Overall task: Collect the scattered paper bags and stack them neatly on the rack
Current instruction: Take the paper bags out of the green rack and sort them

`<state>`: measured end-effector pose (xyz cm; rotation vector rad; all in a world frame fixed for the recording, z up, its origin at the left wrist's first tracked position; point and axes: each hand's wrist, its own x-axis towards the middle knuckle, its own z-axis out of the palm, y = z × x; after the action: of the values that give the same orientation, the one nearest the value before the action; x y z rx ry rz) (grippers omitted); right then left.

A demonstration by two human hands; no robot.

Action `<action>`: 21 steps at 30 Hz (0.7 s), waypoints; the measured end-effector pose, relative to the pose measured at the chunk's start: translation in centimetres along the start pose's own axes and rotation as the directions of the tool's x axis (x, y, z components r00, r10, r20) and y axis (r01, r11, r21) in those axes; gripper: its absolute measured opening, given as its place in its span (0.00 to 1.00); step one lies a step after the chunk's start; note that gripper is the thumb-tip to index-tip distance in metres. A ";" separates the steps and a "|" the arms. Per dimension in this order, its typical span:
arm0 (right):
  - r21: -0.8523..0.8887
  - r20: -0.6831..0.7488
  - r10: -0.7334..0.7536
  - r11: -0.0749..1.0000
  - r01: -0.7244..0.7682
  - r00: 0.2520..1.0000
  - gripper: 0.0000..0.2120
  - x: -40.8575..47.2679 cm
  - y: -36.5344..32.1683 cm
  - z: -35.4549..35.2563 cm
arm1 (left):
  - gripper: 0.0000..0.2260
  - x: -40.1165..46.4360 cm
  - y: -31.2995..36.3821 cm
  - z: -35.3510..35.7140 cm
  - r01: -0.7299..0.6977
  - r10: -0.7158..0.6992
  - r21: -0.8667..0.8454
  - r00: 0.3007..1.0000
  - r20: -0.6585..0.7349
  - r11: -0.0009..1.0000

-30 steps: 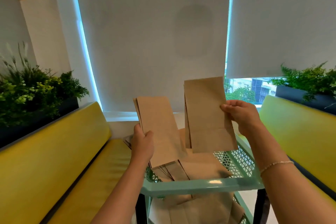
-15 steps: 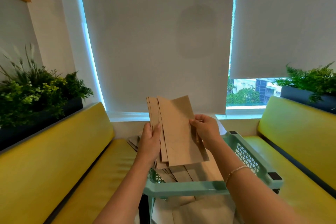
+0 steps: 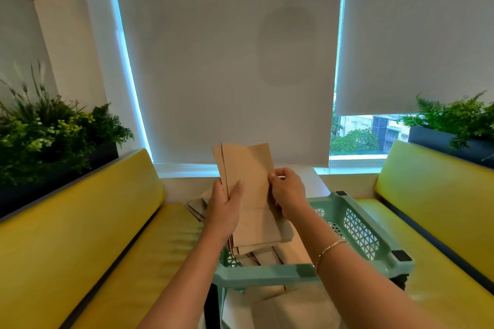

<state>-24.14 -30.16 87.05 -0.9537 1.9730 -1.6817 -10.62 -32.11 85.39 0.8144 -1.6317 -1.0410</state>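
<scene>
A bundle of flat brown paper bags [image 3: 248, 184] stands upright above the mint-green rack [image 3: 355, 224]. My left hand [image 3: 223, 208] grips the bundle's left edge with the thumb on its front. My right hand [image 3: 287, 193] holds its right edge, fingers curled round it. More brown bags [image 3: 264, 258] lie loose in the rack's top tray, partly hidden by my hands. Further bags [image 3: 280, 307] rest on a lower shelf. A few bags [image 3: 196, 205] stick out past the tray's far left side.
Yellow padded benches run along both sides, the left bench [image 3: 88, 235] and the right bench [image 3: 433, 211], close to the rack. Planters with green plants [image 3: 50, 133] sit behind each backrest. A window with lowered blinds [image 3: 227, 61] is straight ahead.
One second ago each hand held separate bags apart. My right hand brought its bag onto the left hand's bundle, and both hands now hold one combined bundle, squared more evenly.
</scene>
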 end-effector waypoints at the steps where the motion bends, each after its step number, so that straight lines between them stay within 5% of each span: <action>1: 0.005 0.000 -0.003 1.000 0.003 1.000 0.07 -0.1 0.0 0.2 | 0.08 0.0 0.0 0.0 -0.010 0.011 0.047 1.000 -0.012 0.999; 5: -0.140 0.009 -0.022 0.990 0.023 1.000 0.12 0.5 0.9 -1.2 | 0.08 0.1 -0.1 -0.4 -0.032 0.042 0.100 0.994 -0.104 0.994; 9: -0.736 0.182 0.266 0.675 -0.048 0.946 0.24 0.7 2.5 -4.2 | 0.11 0.4 -0.5 -0.4 -0.010 0.023 0.103 0.991 -0.129 0.995; 12: -0.778 0.136 0.345 0.617 -0.116 0.928 0.39 0.3 3.3 -4.7 | 0.13 0.4 -0.5 -0.4 -0.009 0.025 0.110 0.990 -0.139 0.994; 18: -0.712 0.007 0.117 0.697 -0.077 0.993 0.07 0.9 3.4 -5.3 | 0.13 0.3 -0.3 -0.5 -0.003 0.017 0.091 0.989 -0.150 0.996; 21: -0.539 -0.061 -0.065 0.842 0.022 0.996 0.04 1.0 1.8 -7.3 | 0.12 0.4 -0.3 -0.5 0.008 0.005 0.080 0.987 -0.161 0.997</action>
<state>-30.16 -25.59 87.01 -1.1329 2.5642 -1.2041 -10.23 -32.67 85.33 0.9290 -1.5432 -0.8914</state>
